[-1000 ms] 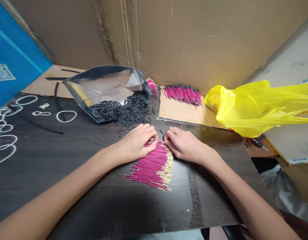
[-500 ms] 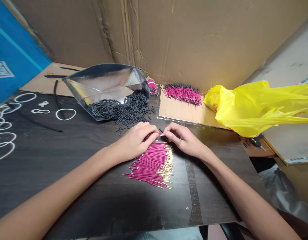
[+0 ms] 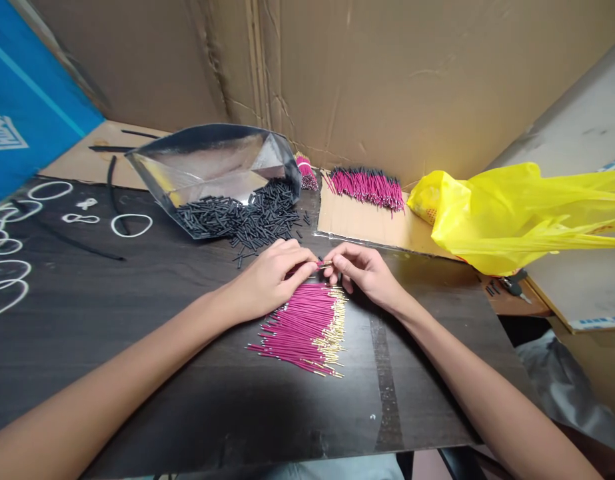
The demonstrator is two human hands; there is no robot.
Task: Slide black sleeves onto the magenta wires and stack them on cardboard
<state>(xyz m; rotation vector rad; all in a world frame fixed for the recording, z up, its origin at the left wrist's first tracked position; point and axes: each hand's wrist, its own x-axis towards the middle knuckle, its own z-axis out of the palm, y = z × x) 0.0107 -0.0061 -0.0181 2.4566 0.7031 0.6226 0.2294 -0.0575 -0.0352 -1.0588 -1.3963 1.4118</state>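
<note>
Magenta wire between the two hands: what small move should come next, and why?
Probably reach the right hand to the black sleeves for one: both hands pinch a single magenta wire above the loose pile, and its gold tip looks bare.

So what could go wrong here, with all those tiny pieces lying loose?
The left hand rests on the fanned pile of pink wires; a nudge might scatter them. Black tube pieces have spilled from the foil bag close to the pile and could get mixed in. The wire pinched between both hands, near the right hand, looks thin enough to bend.
</note>
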